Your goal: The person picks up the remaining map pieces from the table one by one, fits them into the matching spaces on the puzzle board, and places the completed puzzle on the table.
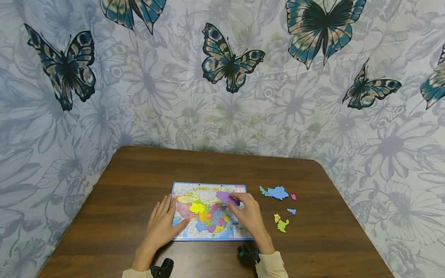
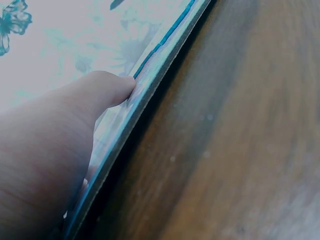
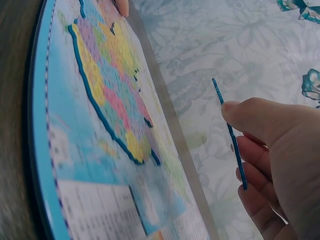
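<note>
A map puzzle board (image 1: 208,236) with a blue border lies on the table, and many coloured pieces fill its middle. My left hand (image 1: 162,224) rests over its left edge, fingers extended and thumb spread; in the left wrist view the thumb of that hand (image 2: 65,125) touches the board (image 2: 112,147). With thumb and fingers my right hand (image 1: 251,216) pinches a purple piece (image 1: 225,197) over the board's upper right. The right wrist view has this piece edge-on as a thin dark blue strip (image 3: 232,137) in the right hand (image 3: 285,145), apart from the board (image 3: 95,162).
Right of the board on the brown table (image 1: 139,166) lie loose pieces: a large blue one (image 1: 277,192), a teal one (image 1: 264,192), a pink one (image 1: 293,197), a small blue one (image 1: 291,211), a yellow one (image 1: 277,217) and a green one (image 1: 282,225). A butterfly-patterned backdrop (image 1: 295,127) stands behind.
</note>
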Demonstrator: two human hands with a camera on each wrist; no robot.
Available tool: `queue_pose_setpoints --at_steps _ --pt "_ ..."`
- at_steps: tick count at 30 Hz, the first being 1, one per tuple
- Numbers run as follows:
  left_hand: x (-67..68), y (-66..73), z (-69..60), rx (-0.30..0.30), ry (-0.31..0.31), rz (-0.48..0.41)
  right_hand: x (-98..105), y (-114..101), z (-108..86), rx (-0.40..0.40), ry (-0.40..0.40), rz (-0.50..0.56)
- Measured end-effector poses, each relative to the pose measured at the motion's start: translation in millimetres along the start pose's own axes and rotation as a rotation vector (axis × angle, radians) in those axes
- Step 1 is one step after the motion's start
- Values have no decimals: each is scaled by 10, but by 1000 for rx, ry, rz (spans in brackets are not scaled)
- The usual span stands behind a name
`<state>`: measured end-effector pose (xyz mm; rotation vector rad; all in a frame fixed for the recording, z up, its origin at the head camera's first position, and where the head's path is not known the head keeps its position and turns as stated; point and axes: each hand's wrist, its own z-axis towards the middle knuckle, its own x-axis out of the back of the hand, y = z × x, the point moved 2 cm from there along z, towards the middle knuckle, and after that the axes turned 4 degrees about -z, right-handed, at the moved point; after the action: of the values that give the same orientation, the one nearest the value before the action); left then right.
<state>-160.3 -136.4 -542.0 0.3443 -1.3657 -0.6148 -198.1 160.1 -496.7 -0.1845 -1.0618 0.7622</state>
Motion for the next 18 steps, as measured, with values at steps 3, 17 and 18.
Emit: queue_pose_setpoints --at_steps 3,17,18 --pt "-5 -6 -2 0 0 -3 -27 -27 13 2 -9 0" --pt "-2 -12 1 -12 6 0 -127 -189 34 10 -52 33" --pt "-2 -10 0 -13 5 0 -133 -201 35 11 -55 30"
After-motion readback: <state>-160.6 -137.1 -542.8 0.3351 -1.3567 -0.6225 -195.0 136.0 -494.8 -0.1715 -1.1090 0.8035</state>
